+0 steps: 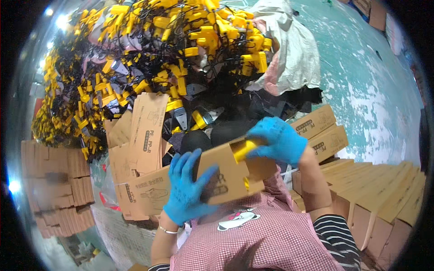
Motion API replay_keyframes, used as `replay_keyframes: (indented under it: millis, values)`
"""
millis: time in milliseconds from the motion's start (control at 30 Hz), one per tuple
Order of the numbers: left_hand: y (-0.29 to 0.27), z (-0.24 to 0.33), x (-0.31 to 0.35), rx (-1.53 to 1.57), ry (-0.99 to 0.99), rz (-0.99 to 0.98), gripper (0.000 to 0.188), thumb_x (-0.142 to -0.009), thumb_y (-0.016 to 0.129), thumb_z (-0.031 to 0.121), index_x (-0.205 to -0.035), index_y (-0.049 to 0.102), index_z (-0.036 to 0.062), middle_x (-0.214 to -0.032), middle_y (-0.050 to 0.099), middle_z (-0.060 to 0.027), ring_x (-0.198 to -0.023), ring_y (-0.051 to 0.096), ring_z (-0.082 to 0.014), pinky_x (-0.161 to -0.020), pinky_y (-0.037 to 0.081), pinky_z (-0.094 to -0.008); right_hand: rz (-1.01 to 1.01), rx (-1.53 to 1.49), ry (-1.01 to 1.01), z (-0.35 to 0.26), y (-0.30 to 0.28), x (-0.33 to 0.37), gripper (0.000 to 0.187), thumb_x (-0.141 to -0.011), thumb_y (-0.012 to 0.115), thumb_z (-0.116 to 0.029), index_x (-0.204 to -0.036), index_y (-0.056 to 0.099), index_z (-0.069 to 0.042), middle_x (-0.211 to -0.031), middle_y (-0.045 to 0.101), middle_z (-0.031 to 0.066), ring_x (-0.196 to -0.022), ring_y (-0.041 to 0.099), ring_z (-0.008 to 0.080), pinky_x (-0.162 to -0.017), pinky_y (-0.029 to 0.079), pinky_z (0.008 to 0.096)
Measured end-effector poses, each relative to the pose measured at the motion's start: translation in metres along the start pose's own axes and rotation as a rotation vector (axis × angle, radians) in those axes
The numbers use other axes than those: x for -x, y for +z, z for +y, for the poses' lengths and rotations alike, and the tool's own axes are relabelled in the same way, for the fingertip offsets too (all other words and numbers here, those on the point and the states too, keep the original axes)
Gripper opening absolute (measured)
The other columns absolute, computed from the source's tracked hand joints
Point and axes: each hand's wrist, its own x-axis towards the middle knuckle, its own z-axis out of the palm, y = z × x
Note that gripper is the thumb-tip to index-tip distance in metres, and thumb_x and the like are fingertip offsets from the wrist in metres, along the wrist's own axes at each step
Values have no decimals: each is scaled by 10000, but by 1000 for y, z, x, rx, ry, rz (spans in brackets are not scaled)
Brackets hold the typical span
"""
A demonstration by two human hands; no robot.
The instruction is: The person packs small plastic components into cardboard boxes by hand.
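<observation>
Pink checked apron fills the foreground, a white cartoon animal across its chest and a striped sleeve off to the right, and just beyond it comes the action! Both hands are on a brown carton, tilted in front of the apron with its right end riding high. Left hand, in a blue glove, lies splayed against the printed face, fingers spread, thumb out wide, not closed around anything. Over at the cut-away right end, the right hand, gloved in blue too, bends its fingers over a yellow part showing in the opening; whether it is clenched on that part or merely pressing, you cannot tell. Past the hands rises a great heap of yellow-handled tools, all tangled black cords, with a white sack slumped at its right. Flattened cardboard is stacked far left, more cartons lean behind the left hand, and a long row of boxes fans out at right!
</observation>
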Motion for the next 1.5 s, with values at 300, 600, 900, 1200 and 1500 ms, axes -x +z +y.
replay_keyframes:
  millis: [300, 600, 900, 1200, 1500]
  values:
    - [48, 21, -37, 133, -21, 68, 998, -559, 889, 508, -1400, 509, 128, -1413, 463, -196, -1285, 436, -419, -1099, 334, -525, 86, 151, 113, 26, 47, 48, 269, -781, 738, -137, -1042, 671, -137, -1047, 657, 91, -975, 618, 296, -876, 492, 412]
    - [35, -56, -38, 475, -359, -473, 813, -694, 834, 542, -1225, 576, -16, -1126, 629, -245, -1057, 631, -383, -901, 500, -426, 68, -776, 1415, 101, 100, 132, 326, -879, 705, -263, -1143, 684, -72, -1192, 658, 82, -1052, 639, 210, -869, 524, 353]
    - [-64, -21, -36, -50, 20, 120, 953, -544, 929, 415, -1353, 549, 85, -1079, 558, -159, -1002, 554, -343, -915, 445, -422, 609, -1842, -199, 20, -32, 65, 293, -1049, 520, -289, -1242, 578, -76, -1193, 637, 91, -881, 620, 156, -735, 493, 285]
    - [-18, -47, -27, 347, 23, 345, 841, -577, 939, 210, -1292, 524, 56, -1212, 540, -155, -1122, 542, -361, -1015, 446, -424, 564, -345, -18, -130, -38, 8, 320, -804, 756, -30, -1107, 745, -134, -1149, 649, 77, -1089, 621, 255, -950, 500, 356]
    - [36, -41, 75, 380, -259, 304, 979, -696, 919, 221, -1468, 348, 30, -1327, 510, -134, -1206, 546, -292, -1040, 461, -410, 237, 346, -340, -132, 26, -37, 140, -688, 712, -169, -799, 669, -95, -916, 632, 95, -1045, 574, 312, -981, 439, 434]
